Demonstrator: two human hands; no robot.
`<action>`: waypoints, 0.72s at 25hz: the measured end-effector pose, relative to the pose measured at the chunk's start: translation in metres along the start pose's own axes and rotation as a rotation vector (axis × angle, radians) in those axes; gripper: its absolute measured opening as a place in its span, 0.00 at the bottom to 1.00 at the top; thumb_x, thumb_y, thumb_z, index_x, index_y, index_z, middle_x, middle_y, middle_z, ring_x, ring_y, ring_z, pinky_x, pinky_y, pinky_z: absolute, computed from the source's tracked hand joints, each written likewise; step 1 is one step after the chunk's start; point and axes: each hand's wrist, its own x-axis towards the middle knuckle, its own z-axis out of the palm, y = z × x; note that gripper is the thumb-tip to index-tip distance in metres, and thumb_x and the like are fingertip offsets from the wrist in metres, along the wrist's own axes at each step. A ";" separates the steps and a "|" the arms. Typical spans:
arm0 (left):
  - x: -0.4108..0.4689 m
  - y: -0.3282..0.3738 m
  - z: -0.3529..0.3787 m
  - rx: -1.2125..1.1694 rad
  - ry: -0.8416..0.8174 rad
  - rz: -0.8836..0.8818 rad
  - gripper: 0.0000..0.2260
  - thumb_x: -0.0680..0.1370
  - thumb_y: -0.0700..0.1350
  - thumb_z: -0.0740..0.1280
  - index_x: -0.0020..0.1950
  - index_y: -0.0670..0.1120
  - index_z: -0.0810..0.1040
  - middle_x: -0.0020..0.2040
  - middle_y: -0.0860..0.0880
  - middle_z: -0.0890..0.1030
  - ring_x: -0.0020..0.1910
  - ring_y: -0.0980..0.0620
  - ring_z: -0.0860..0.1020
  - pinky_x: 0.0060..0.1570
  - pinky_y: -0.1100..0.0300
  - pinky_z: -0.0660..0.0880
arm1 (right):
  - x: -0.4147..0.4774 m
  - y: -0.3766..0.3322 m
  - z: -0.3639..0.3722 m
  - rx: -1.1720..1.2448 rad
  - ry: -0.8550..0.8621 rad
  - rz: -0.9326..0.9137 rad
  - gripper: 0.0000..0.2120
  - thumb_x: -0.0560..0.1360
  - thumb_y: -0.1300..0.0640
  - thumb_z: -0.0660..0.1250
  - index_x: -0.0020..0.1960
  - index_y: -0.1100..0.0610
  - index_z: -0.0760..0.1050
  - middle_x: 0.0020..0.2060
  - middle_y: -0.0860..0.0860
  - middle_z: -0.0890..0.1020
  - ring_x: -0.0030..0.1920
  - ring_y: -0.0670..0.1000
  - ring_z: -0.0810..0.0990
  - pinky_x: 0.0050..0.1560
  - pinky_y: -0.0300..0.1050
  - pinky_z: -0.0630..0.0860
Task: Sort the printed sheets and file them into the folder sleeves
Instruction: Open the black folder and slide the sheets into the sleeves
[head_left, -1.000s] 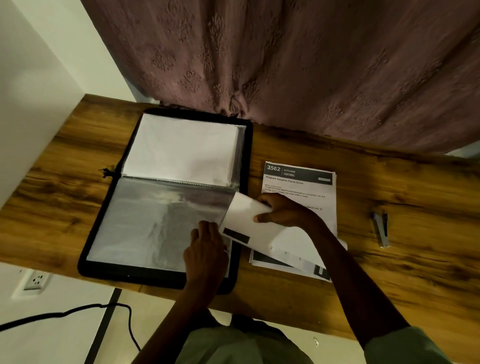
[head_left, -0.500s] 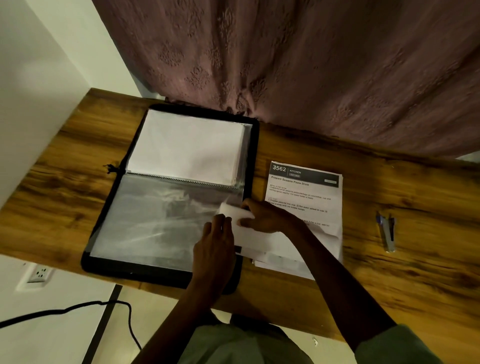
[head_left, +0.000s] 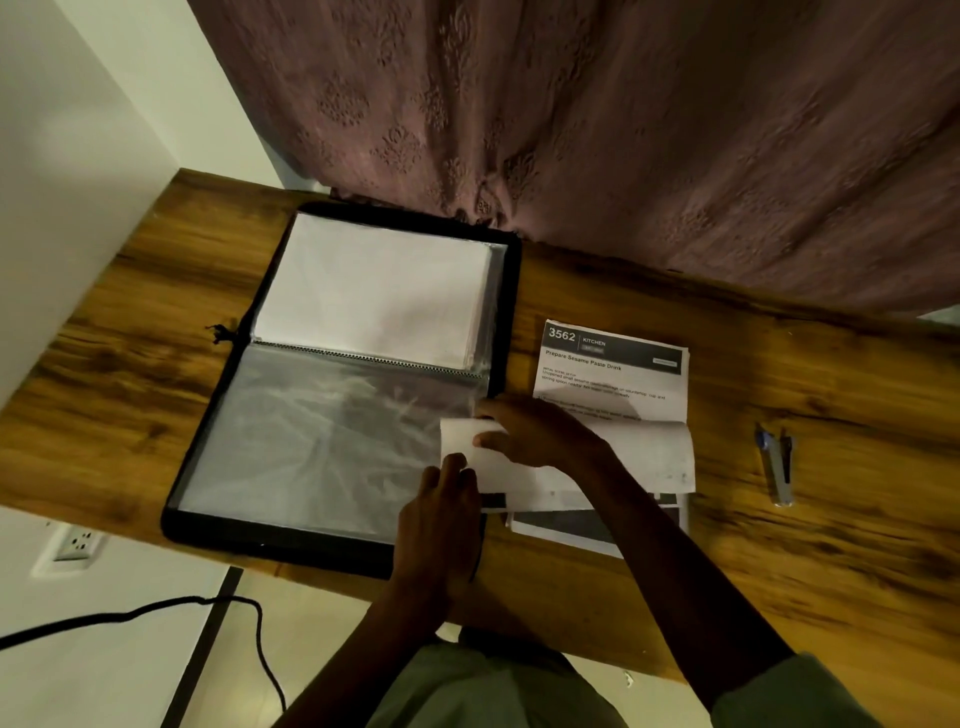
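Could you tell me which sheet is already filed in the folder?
The white sheet in the folder's far half, under plastic. The curled sheet is gripped by the right hand, and the 3562 sheet lies on the table.

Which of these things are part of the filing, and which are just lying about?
In use: folder, clear sleeve, sheet in the right hand, printed stack, left hand at the sleeve.
Lying about: small blue-grey tool, cable, wall socket, curtain.
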 end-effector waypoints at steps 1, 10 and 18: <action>-0.001 0.000 0.000 -0.007 0.007 0.005 0.21 0.83 0.47 0.61 0.75 0.46 0.63 0.78 0.49 0.56 0.70 0.49 0.64 0.58 0.58 0.77 | 0.001 -0.001 0.001 0.010 0.033 0.004 0.19 0.79 0.46 0.65 0.66 0.53 0.71 0.62 0.52 0.77 0.60 0.54 0.77 0.54 0.48 0.76; -0.001 -0.011 0.013 -0.216 0.019 -0.053 0.19 0.83 0.49 0.60 0.73 0.45 0.66 0.72 0.50 0.61 0.65 0.51 0.69 0.53 0.57 0.78 | 0.008 -0.010 0.024 -0.056 0.319 -0.010 0.23 0.76 0.43 0.67 0.63 0.57 0.68 0.62 0.56 0.72 0.60 0.55 0.73 0.57 0.50 0.72; 0.001 -0.017 0.022 -0.275 0.079 -0.048 0.20 0.79 0.48 0.67 0.69 0.45 0.70 0.71 0.47 0.65 0.61 0.47 0.74 0.44 0.60 0.76 | -0.068 0.033 0.048 -0.422 0.422 -0.066 0.37 0.69 0.34 0.69 0.70 0.55 0.69 0.69 0.56 0.71 0.68 0.59 0.69 0.68 0.61 0.66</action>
